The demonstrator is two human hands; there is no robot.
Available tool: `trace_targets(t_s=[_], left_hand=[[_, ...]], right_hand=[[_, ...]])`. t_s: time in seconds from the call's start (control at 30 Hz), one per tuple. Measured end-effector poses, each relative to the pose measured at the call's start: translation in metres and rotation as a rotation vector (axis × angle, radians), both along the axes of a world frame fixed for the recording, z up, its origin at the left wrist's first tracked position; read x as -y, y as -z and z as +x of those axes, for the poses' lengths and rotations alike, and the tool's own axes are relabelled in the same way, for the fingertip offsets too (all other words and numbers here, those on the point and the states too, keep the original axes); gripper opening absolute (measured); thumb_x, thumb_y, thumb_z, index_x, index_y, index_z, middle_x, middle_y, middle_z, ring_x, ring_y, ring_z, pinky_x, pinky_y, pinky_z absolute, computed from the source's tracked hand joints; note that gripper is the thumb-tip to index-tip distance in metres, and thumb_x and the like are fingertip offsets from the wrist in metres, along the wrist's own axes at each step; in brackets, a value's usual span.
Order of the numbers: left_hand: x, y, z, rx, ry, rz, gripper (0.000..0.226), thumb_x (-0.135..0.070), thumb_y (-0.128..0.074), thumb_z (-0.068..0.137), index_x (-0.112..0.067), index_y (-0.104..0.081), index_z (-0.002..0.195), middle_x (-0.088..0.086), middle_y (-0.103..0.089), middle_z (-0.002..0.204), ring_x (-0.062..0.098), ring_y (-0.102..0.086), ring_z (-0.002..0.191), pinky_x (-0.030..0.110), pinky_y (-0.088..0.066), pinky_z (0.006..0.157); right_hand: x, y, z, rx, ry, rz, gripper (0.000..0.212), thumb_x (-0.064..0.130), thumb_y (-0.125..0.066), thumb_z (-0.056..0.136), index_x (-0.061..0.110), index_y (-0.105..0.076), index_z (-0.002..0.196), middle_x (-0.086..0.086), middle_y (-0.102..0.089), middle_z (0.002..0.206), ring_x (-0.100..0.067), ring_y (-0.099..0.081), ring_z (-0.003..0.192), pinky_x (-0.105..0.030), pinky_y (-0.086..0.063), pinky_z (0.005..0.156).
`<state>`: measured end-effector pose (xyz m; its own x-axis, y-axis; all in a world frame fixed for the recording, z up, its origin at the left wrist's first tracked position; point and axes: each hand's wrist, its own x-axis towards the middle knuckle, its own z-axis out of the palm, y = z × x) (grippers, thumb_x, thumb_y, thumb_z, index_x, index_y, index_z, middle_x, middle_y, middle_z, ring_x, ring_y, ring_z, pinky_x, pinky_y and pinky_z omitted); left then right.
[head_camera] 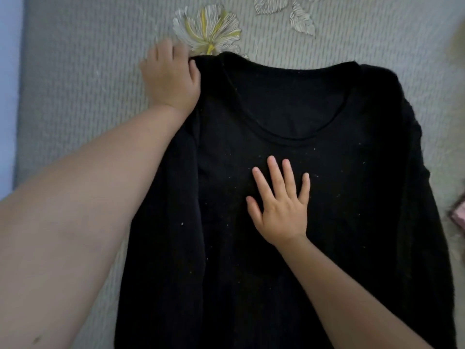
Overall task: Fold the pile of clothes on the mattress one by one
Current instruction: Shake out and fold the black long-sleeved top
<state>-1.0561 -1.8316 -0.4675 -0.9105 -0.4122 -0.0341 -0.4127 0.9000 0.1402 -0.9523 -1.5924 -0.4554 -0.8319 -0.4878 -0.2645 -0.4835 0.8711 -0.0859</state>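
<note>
A black long-sleeved top [352, 197] lies spread flat on the grey mattress [75, 84], its round neckline facing away from me. My left hand [171, 76] is at the top's left shoulder, thumb hooked over the fabric edge and pinching it. My right hand [281, 202] lies flat on the chest of the top with its fingers spread and straight, pressing the cloth down. The left sleeve appears folded in along the body; the right sleeve runs down the right side.
The mattress cover has a printed leaf-and-flower pattern [208, 28] just beyond the collar. A pink item [459, 212] shows at the right edge. The mattress's left edge [20, 96] meets a pale blue surface.
</note>
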Motion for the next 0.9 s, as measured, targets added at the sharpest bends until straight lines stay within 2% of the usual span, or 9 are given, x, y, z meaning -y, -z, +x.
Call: trace_targets(t_s=[0.17, 0.27, 0.47, 0.6, 0.7, 0.73, 0.8, 0.83, 0.9], left_hand=[[-0.013, -0.020, 0.044, 0.091, 0.105, 0.080, 0.052, -0.030, -0.035, 0.095, -0.001, -0.029, 0.138, 0.021, -0.039, 0.134, 0.036, -0.039, 0.120, 0.043, -0.031, 0.096], [-0.024, -0.029, 0.101, 0.120, -0.031, 0.180, 0.059, -0.032, -0.037, 0.095, 0.000, -0.021, 0.142, 0.020, -0.031, 0.143, 0.034, -0.032, 0.129, 0.041, -0.027, 0.105], [-0.054, -0.050, 0.237, 0.231, -0.302, 0.336, 0.062, -0.036, -0.045, 0.092, 0.001, -0.028, 0.139, 0.019, -0.039, 0.138, 0.031, -0.036, 0.126, 0.038, -0.030, 0.104], [-0.074, -0.059, 0.323, 0.324, -0.518, 0.547, 0.049, -0.035, -0.048, 0.091, -0.002, -0.046, 0.127, 0.014, -0.054, 0.121, 0.027, -0.051, 0.112, 0.039, -0.043, 0.095], [-0.091, -0.070, 0.378, 0.291, -0.664, 0.727, 0.037, -0.027, -0.047, 0.093, -0.004, -0.049, 0.122, 0.007, -0.058, 0.112, 0.022, -0.056, 0.105, 0.036, -0.045, 0.091], [-0.095, -0.073, 0.392, 0.273, -0.697, 0.773, 0.030, -0.024, -0.047, 0.094, -0.005, -0.052, 0.116, 0.003, -0.058, 0.105, 0.018, -0.055, 0.099, 0.032, -0.044, 0.088], [-0.099, -0.083, 0.408, 0.214, -0.779, 0.822, 0.014, -0.020, -0.045, 0.095, -0.016, -0.055, 0.086, -0.007, -0.051, 0.084, 0.007, -0.051, 0.078, 0.025, -0.037, 0.076], [-0.099, -0.090, 0.411, 0.161, -0.818, 0.813, 0.021, -0.020, -0.045, 0.095, -0.023, -0.049, 0.075, -0.012, -0.046, 0.075, 0.001, -0.046, 0.069, 0.024, -0.035, 0.073], [-0.097, -0.104, 0.404, 0.021, -0.838, 0.809, 0.022, -0.019, -0.046, 0.095, -0.022, -0.049, 0.074, -0.014, -0.047, 0.072, -0.003, -0.045, 0.067, 0.023, -0.037, 0.068]], right_hand=[[0.001, -0.001, 0.003, 0.078, 0.054, -0.046, 0.058, 0.047, -0.031, 0.084, 0.019, -0.047, 0.133, -0.010, -0.038, 0.144, -0.034, -0.032, 0.134, -0.054, -0.010, 0.105], [0.001, 0.004, 0.004, 0.089, 0.091, -0.064, 0.059, 0.048, -0.033, 0.086, 0.023, -0.036, 0.140, -0.005, -0.023, 0.152, -0.028, -0.016, 0.141, -0.048, 0.005, 0.109], [-0.001, 0.008, 0.005, 0.069, 0.073, -0.053, 0.058, 0.048, -0.030, 0.092, 0.025, -0.021, 0.145, -0.002, -0.008, 0.156, -0.024, 0.000, 0.143, -0.049, 0.008, 0.111], [-0.005, 0.002, 0.004, 0.158, 0.020, -0.090, 0.058, 0.043, -0.033, 0.095, 0.022, -0.016, 0.146, -0.004, -0.002, 0.156, -0.025, 0.005, 0.143, -0.049, 0.009, 0.111], [-0.022, -0.011, 0.008, 0.261, -0.035, -0.150, 0.056, 0.033, -0.040, 0.096, 0.016, -0.020, 0.145, -0.008, -0.004, 0.156, -0.027, 0.003, 0.143, -0.050, 0.004, 0.112], [-0.031, -0.015, 0.015, 0.278, -0.071, -0.134, 0.056, 0.030, -0.042, 0.095, 0.014, -0.022, 0.145, -0.009, -0.006, 0.155, -0.028, 0.001, 0.142, -0.050, 0.001, 0.112], [-0.052, -0.022, 0.042, 0.304, -0.172, -0.077, 0.055, 0.026, -0.044, 0.094, 0.011, -0.024, 0.144, -0.011, -0.007, 0.155, -0.030, 0.000, 0.142, -0.050, -0.002, 0.113], [-0.063, -0.025, 0.057, 0.319, -0.212, -0.063, 0.055, 0.024, -0.045, 0.094, 0.010, -0.025, 0.143, -0.012, -0.008, 0.155, -0.031, 0.000, 0.142, -0.049, -0.001, 0.113], [-0.080, -0.031, 0.080, 0.357, -0.214, -0.077, 0.054, 0.020, -0.047, 0.094, 0.008, -0.027, 0.143, -0.012, -0.009, 0.154, -0.031, -0.001, 0.142, -0.048, 0.000, 0.113]])
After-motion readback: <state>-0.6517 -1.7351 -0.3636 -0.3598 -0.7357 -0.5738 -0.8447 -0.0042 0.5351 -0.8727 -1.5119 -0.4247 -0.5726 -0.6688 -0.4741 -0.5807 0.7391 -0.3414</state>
